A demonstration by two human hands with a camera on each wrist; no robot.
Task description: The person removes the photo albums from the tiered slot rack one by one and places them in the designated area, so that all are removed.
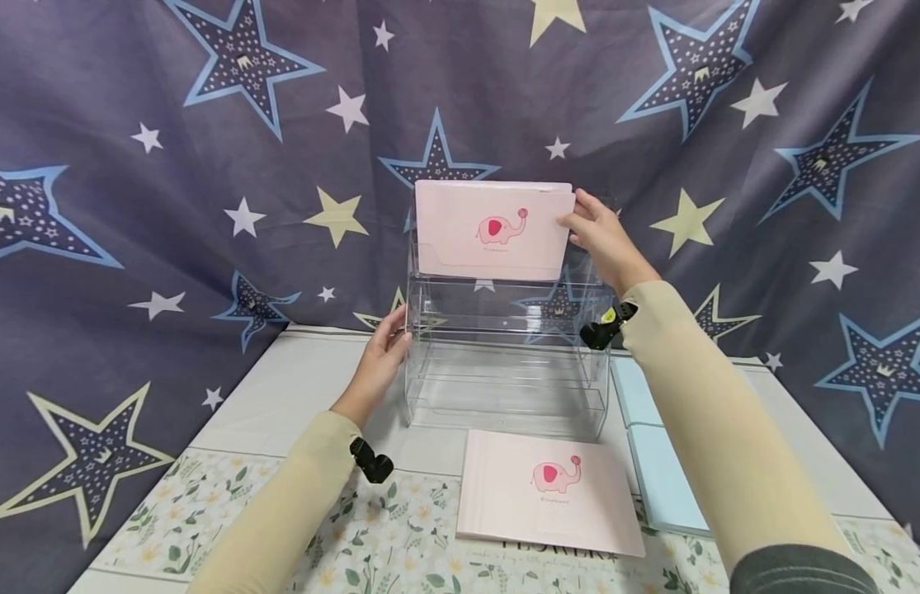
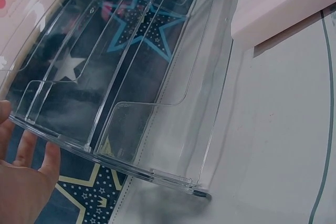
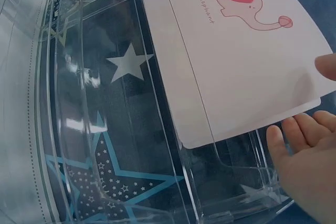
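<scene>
A pink notebook with an elephant on its cover (image 1: pixel 460 216) stands in the top tier of a clear plastic rack (image 1: pixel 504 396). At its upper right edge my right hand (image 1: pixel 604 239) pinches it, thumb on the cover and fingers behind, as the right wrist view shows. What lies behind that cover is mostly hidden. My left hand (image 1: pixel 376 363) touches the rack's left side with its fingertips and thumb. In the left wrist view the fingers (image 2: pixel 51 160) meet the rack's side edge. The rack's lower tiers show no notebooks.
A stack of pink elephant notebooks (image 1: pixel 504 487) lies in front of the rack on the floral mat (image 1: pixel 400 536). Light blue notebooks (image 1: pixel 667 478) lie to the right, partly behind my right sleeve. A starry curtain (image 1: pixel 281 190) hangs behind the table.
</scene>
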